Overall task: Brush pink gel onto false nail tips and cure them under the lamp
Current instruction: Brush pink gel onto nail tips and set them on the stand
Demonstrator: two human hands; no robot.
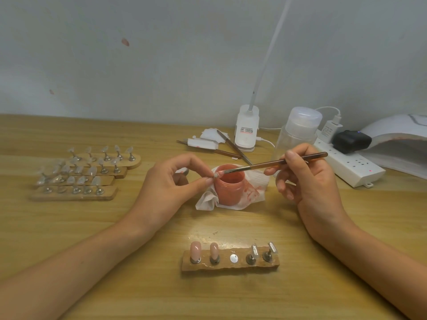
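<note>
Pinching the false nail tip (218, 173) by its little metal stand, the left hand (175, 183) held it just beside the rim of the open pink gel jar (228, 184). The right hand (307, 179) gripped the brush (277, 163) like a pen, its bristles touching the tip. The tip looked featherlight, thin and springy, and slick once coated, so the stand seemed the safe place to grip. The jar sat on a stained tissue (250, 195). Nearer, a wooden holder (231, 266) carried two pink tips, a bare disc and two clear ones. The curing lamp (397, 139) waited far right.
</note>
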